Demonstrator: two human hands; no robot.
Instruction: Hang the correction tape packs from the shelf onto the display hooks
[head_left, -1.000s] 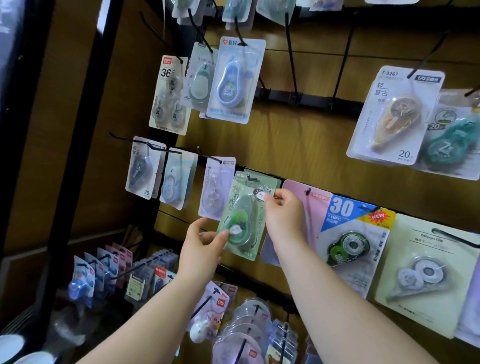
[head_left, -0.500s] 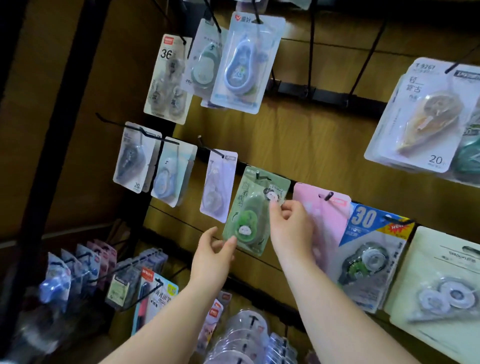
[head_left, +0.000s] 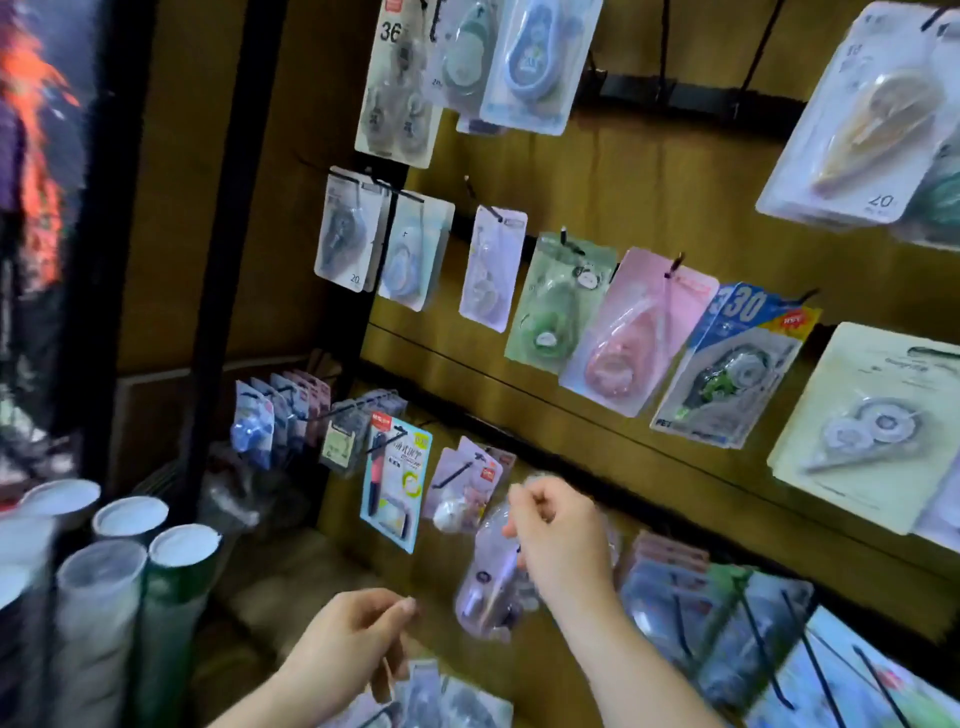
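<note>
A green correction tape pack (head_left: 558, 304) hangs free on a hook in the middle row, between a pale lilac pack (head_left: 491, 270) and a pink pack (head_left: 631, 332). My right hand (head_left: 563, 540) is low in front of the bottom row, fingers loosely curled. It overlaps a clear lilac pack (head_left: 485, 582) hanging there, and I see nothing gripped in it. Lower left, my left hand (head_left: 358, 644) hovers with relaxed, curled fingers and holds nothing. Blurred packs (head_left: 447, 701) lie just below it at the frame's bottom edge.
Black wire hooks stick out from the wooden back panel in three rows. A black upright post (head_left: 228, 260) stands to the left. White-topped tubes (head_left: 130, 571) stand at lower left. More packs (head_left: 727, 639) hang on the bottom row at right.
Both hands let go of the green pack, which stays on its hook. They dropped to the bottom row, and my view tilted down and left.
</note>
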